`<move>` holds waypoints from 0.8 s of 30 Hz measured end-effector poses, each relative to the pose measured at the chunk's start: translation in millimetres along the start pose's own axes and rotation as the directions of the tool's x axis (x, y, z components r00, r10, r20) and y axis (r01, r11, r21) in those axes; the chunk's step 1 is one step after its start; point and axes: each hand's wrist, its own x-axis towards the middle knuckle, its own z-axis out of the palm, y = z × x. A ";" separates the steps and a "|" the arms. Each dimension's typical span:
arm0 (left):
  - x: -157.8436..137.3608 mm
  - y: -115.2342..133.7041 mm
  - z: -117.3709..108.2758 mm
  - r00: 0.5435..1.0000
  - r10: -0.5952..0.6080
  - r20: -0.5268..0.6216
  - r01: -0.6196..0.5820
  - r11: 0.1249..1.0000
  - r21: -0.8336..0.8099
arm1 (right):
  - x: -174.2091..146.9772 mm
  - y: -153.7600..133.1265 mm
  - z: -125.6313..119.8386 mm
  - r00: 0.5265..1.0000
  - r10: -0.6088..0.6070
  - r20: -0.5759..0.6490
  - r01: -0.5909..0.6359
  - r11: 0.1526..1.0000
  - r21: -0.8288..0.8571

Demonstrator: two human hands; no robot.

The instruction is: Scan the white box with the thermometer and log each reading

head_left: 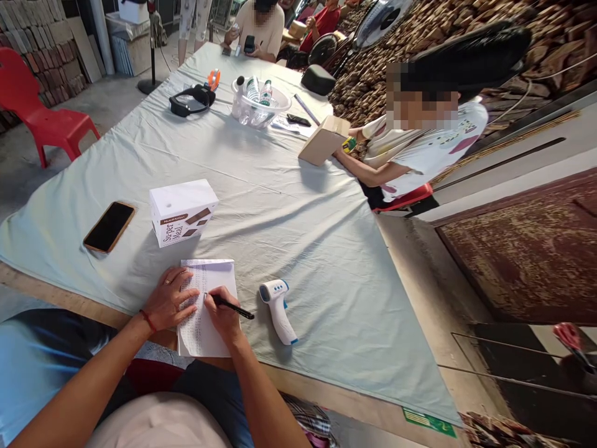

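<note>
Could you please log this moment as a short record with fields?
Left hand: flat on the notepad, steadying it
Right hand: grips a black pen, tip on the notepad
Beside the notepad: infrared thermometer, to its right
Behind the notepad: white box; phone lying face up
Surface: table under a pale cloth

left hand (170, 302): ring on one finger, gold-coloured; no glove
left wrist: thin red cord bracelet (148, 320), w/ small knot or bead, can't tell which
left forearm: bare, no sleeve in view up to frame edge
right hand (224, 314): bare, no ring seen, no glove
right wrist/forearm: bare, no band, no watch, no sleeve
lap/torso: pale pinkish-white garment (158, 423) at bottom centre; dark blue cloth (219, 386) beside it; bit of plaid fabric (310, 420) at right
</note>
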 end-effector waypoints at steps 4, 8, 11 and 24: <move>0.2 0.1 -1.1 1.000 -0.001 0.005 0.001 1.000 -0.009 | 0.0 0.3 -0.2 1.000 0.013 -0.013 -0.013 1.000 -0.001; 0.0 0.1 -1.5 1.000 -0.008 0.010 0.008 1.000 -0.021 | 0.5 0.4 -1.1 1.000 0.015 0.006 -0.015 1.000 -0.010; 0.2 0.5 -2.0 1.000 -0.001 0.003 0.001 1.000 -0.015 | 0.8 0.9 -1.7 1.000 0.008 0.009 -0.008 1.000 -0.019; 0.2 0.0 -1.9 1.000 0.003 0.005 -0.003 1.000 0.001 | 0.4 1.7 -0.1 0.998 0.025 -0.061 -0.023 0.999 0.037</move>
